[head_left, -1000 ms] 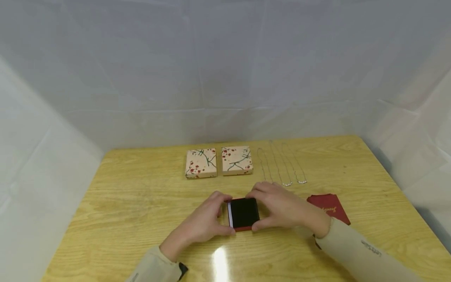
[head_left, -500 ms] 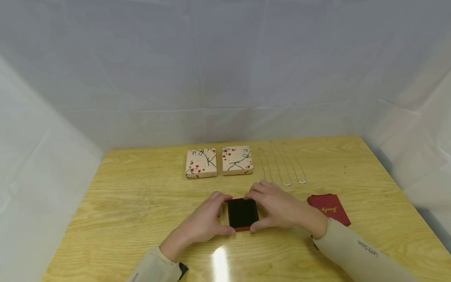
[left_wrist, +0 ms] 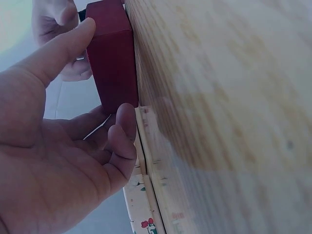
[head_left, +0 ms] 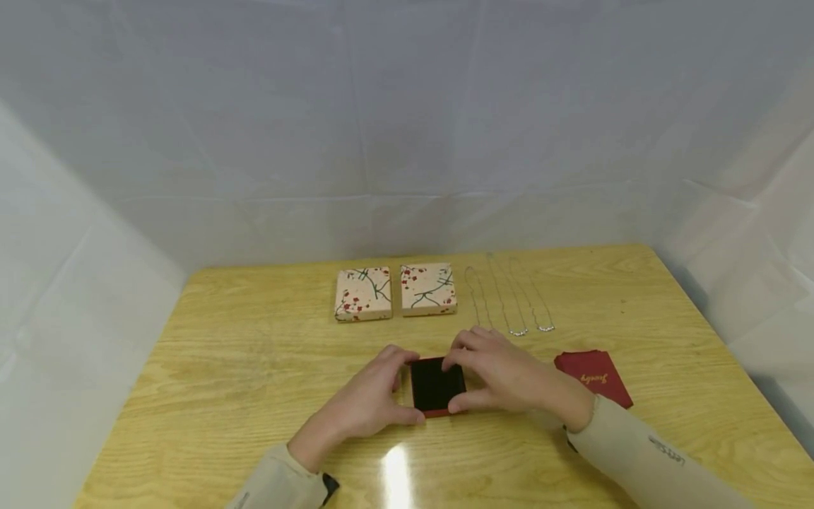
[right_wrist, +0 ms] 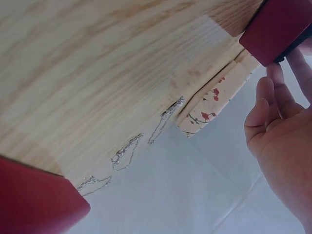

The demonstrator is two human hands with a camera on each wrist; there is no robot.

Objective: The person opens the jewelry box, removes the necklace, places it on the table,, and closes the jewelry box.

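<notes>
A small red jewelry box [head_left: 437, 413] sits on the table, its inside filled by a black pad [head_left: 439, 387]. My left hand [head_left: 369, 399] grips the box's left side, thumb at the near corner and fingers at the far corner. In the left wrist view the thumb lies against the red wall [left_wrist: 114, 68]. From the right, my right hand [head_left: 502, 371] spans the black pad between thumb and index finger, the fingertip bent onto its far right part. The right wrist view shows the pad's dark edge [right_wrist: 295, 45] just above the red wall.
Two floral-patterned boxes [head_left: 363, 294] stand side by side at the back. Right of them lie several silver necklaces [head_left: 518, 332], partly behind my right hand. A stack of dark red "Jewelry" pouches or cards [head_left: 596, 378] is beside my right forearm.
The black pad has shifted left, covering the pale strip that showed at the box's left edge. My right index finger has moved from the far edge onto the pad. The left hand stays put.
</notes>
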